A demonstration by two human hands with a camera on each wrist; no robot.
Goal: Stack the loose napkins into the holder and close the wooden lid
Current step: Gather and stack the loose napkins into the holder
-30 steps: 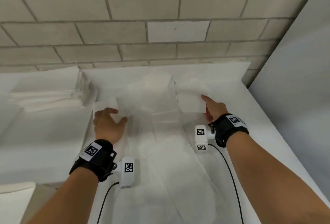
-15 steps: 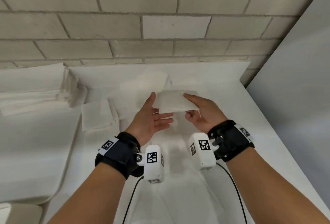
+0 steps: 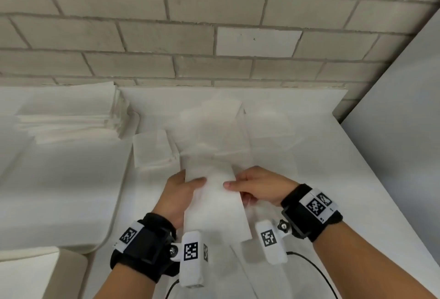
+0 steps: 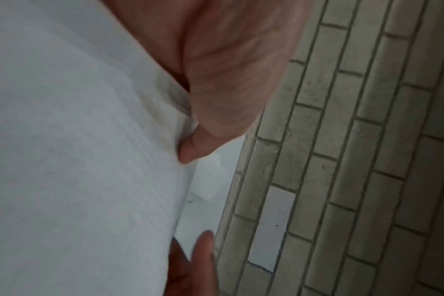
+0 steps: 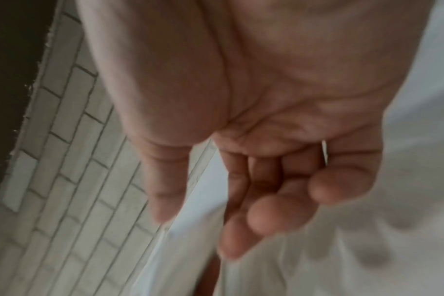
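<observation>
Holding a white napkin [image 3: 215, 201] above the white surface [image 3: 333, 179], the left hand [image 3: 178, 194] and right hand [image 3: 259, 186] pinch its side edges in the head view. Left wrist view: a thumb [image 4: 198, 148] presses the napkin [image 4: 84, 160]. Right wrist view: blurred curled fingers [image 5: 266, 216]; their grip cannot be told.

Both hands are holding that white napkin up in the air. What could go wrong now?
The napkin is held only near its top, pinched by the left hand and right hand, so its hanging lower part may crease or fold over. The clear holder barely shows against the white table, so the napkin could miss it or knock the small napkin pile beside it.
</observation>
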